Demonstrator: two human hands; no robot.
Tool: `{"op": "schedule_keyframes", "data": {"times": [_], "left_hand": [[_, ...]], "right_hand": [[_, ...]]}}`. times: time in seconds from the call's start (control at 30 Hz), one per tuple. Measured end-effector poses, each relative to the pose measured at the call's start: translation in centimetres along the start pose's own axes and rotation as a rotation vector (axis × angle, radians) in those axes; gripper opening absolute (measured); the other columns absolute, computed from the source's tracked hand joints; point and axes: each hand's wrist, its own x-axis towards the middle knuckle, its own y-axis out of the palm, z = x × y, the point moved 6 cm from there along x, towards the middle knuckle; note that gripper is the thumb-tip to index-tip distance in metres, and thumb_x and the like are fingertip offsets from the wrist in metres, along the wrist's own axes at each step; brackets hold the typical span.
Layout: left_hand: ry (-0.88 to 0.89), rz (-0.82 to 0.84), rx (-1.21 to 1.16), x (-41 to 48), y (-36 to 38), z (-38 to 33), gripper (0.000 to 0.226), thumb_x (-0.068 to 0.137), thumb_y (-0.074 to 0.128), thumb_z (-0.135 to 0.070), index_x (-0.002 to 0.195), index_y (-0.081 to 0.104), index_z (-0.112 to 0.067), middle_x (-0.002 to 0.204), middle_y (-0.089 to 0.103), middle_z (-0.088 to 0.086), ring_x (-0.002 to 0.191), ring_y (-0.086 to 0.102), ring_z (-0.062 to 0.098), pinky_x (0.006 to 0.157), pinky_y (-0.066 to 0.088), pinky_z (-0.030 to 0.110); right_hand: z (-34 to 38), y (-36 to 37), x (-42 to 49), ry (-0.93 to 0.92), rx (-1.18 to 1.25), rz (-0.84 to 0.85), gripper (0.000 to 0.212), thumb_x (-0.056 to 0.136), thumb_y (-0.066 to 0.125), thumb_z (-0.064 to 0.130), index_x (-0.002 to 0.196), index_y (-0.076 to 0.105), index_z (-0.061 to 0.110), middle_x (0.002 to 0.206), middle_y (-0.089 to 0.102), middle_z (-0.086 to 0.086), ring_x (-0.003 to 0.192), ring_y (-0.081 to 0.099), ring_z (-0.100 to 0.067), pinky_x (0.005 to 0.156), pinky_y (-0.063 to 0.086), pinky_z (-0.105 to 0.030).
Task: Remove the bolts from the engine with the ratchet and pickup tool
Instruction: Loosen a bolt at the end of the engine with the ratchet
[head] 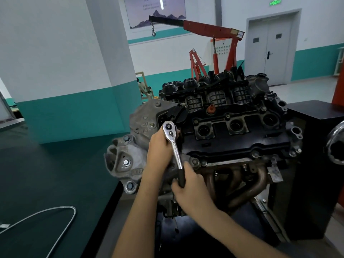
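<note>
The engine (232, 131) stands in front of me, with a black valve cover on top and a grey timing cover on its left end. A chrome ratchet (174, 144) points down at the near-left corner of the valve cover. My left hand (160, 146) wraps around the ratchet just under its head, hiding the socket and any bolt below it. My right hand (189, 189) grips the ratchet's black handle lower down. A thin flexible silver pickup tool (61, 215) lies curved on the dark green table at the lower left.
The dark green table (46, 174) spans the left side. A black cabinet (314, 155) stands to the right of the engine. A red engine crane (219, 40) with a hanging hook stands behind. A chrome round part (335, 144) shows at the right edge.
</note>
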Motion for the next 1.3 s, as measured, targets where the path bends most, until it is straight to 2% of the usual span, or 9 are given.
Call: {"op": "schedule_keyframes", "data": {"times": [0.17, 0.3, 0.4, 0.6, 0.67, 0.77, 0.97, 1.13, 1.3], "left_hand": [[0.106, 0.057, -0.019, 0.1, 0.0, -0.3, 0.015, 0.087, 0.047, -0.019, 0.087, 0.062, -0.014, 0.082, 0.067, 0.000, 0.080, 0.063, 0.015, 0.075, 0.050, 0.034], [0.164, 0.056, -0.082, 0.1, -0.3, -1.0, 0.015, 0.096, 0.050, -0.017, 0.106, 0.062, -0.014, 0.098, 0.069, -0.002, 0.093, 0.062, 0.004, 0.083, 0.045, 0.016], [0.133, 0.058, -0.068, 0.1, -0.3, -0.8, 0.014, 0.099, 0.050, -0.013, 0.097, 0.061, -0.022, 0.083, 0.065, -0.006, 0.074, 0.055, 0.000, 0.070, 0.040, 0.007], [0.074, -0.021, -0.027, 0.1, 0.0, 0.1, 0.014, 0.091, 0.048, -0.011, 0.087, 0.059, -0.019, 0.068, 0.064, 0.000, 0.063, 0.059, 0.008, 0.059, 0.047, 0.024], [0.026, -0.011, -0.048, 0.3, 0.3, 0.7, 0.015, 0.092, 0.051, -0.015, 0.087, 0.061, -0.025, 0.076, 0.067, 0.005, 0.072, 0.063, 0.021, 0.068, 0.051, 0.038], [-0.049, -0.019, -0.124, 0.3, 0.2, 0.7, 0.025, 0.090, 0.056, -0.023, 0.078, 0.063, -0.044, 0.075, 0.066, -0.007, 0.070, 0.060, 0.003, 0.068, 0.047, 0.026], [0.179, 0.066, -0.157, -0.1, -0.6, -1.2, 0.031, 0.086, 0.049, 0.001, 0.088, 0.060, -0.028, 0.085, 0.069, -0.005, 0.085, 0.065, 0.012, 0.080, 0.052, 0.030], [0.143, 0.124, -0.103, 0.1, -0.1, -0.9, 0.013, 0.095, 0.051, -0.022, 0.096, 0.064, -0.022, 0.084, 0.068, -0.008, 0.079, 0.062, 0.009, 0.075, 0.047, 0.022], [0.040, -0.048, -0.022, 0.2, -0.2, 0.2, 0.025, 0.092, 0.051, -0.003, 0.077, 0.057, -0.022, 0.067, 0.060, -0.004, 0.063, 0.057, 0.000, 0.056, 0.042, 0.015]], "right_hand": [[-0.1, -4.0, 1.9, -0.076, -0.133, 0.189, 0.018, 0.080, 0.056, 0.004, 0.089, 0.049, 0.018, 0.063, 0.050, 0.004, 0.047, 0.049, -0.003, 0.045, 0.036, -0.010], [1.1, -10.3, 6.8, -0.268, -0.699, 0.305, 0.022, 0.083, 0.059, 0.015, 0.089, 0.045, 0.030, 0.064, 0.043, 0.008, 0.050, 0.044, -0.010, 0.045, 0.031, -0.021], [2.1, -11.9, 8.7, -0.374, -0.957, 0.287, 0.025, 0.088, 0.056, 0.020, 0.111, 0.047, 0.026, 0.065, 0.036, 0.010, 0.057, 0.044, -0.015, 0.053, 0.034, -0.028], [-0.1, -6.0, 2.1, -0.092, -0.307, 0.141, 0.023, 0.082, 0.058, 0.016, 0.080, 0.036, 0.024, 0.066, 0.052, -0.001, 0.059, 0.055, -0.023, 0.053, 0.045, -0.033], [0.1, -2.2, 0.5, -0.020, -0.108, 0.055, 0.020, 0.082, 0.058, 0.014, 0.084, 0.040, 0.023, 0.065, 0.053, 0.000, 0.056, 0.053, -0.018, 0.048, 0.039, -0.023], [0.5, 1.7, -0.2, 0.021, -0.019, -0.040, 0.027, 0.083, 0.054, 0.011, 0.109, 0.047, 0.009, 0.074, 0.059, -0.013, 0.069, 0.060, -0.032, 0.056, 0.042, -0.032], [-1.3, -5.2, 2.8, -0.105, -0.347, 0.232, 0.021, 0.082, 0.056, 0.014, 0.092, 0.044, 0.026, 0.070, 0.049, 0.000, 0.054, 0.048, -0.011, 0.047, 0.032, -0.012], [1.4, -12.3, 8.3, -0.347, -0.962, 0.247, 0.026, 0.086, 0.058, 0.020, 0.109, 0.046, 0.024, 0.062, 0.036, 0.011, 0.054, 0.040, -0.013, 0.054, 0.033, -0.027], [0.4, -8.5, 4.2, -0.169, -0.592, 0.139, 0.024, 0.082, 0.057, 0.021, 0.088, 0.035, 0.029, 0.066, 0.046, 0.004, 0.062, 0.058, -0.022, 0.053, 0.042, -0.030]]}}
